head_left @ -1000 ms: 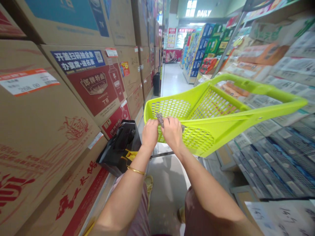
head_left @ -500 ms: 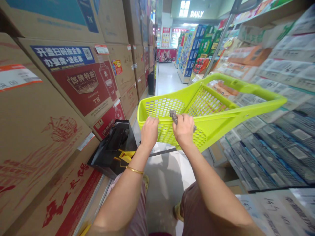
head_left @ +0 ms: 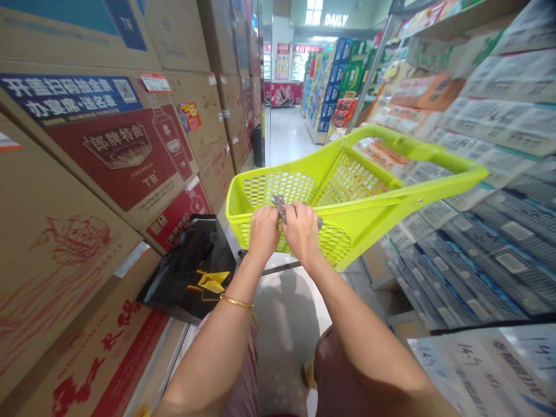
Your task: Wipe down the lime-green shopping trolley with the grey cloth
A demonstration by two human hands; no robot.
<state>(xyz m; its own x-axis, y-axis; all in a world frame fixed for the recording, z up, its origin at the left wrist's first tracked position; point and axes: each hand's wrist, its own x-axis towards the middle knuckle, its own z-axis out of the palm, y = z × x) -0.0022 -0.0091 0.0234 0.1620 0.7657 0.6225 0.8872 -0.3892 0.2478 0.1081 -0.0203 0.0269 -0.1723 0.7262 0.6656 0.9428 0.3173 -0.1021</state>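
Observation:
A lime-green plastic shopping cart basket stands in front of me in a store aisle. My left hand is closed over its near rim. My right hand sits right beside it on the same rim, closed on a small grey cloth that sticks up between the two hands. A gold bangle circles my left wrist. The basket's mesh walls show nothing inside that I can make out.
Stacked brown cartons with red and blue labels wall the left side. A black bag lies on the low ledge beside them. Shelves of boxed goods line the right. The aisle floor runs ahead toward colourful displays.
My right hand, with the cloth, slid right along the rim and then back left until it touches my left hand. The cart and my view shifted leftward.

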